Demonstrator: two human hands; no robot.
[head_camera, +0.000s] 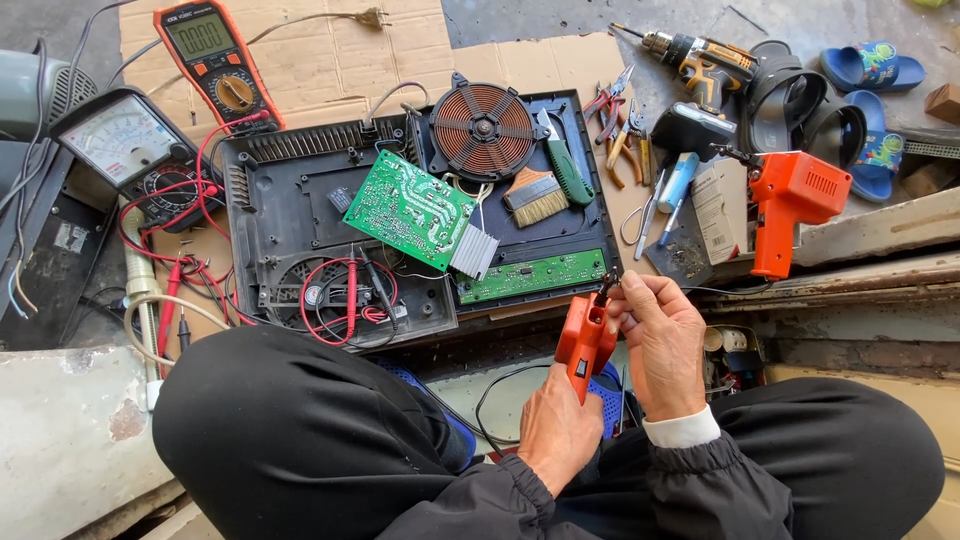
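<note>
Hands were both clamped on the orange soldering gun (585, 340): left hand (556, 430) gripping its handle, right hand (660, 345) pinching its tip, which probably needed tightening next.

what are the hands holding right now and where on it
An orange soldering gun: the left hand grips its handle from below, and the right hand pinches its tip end.

Opened cooker base (290, 200) crowds ahead; bare cardboard (330, 60) lies beyond.
</note>
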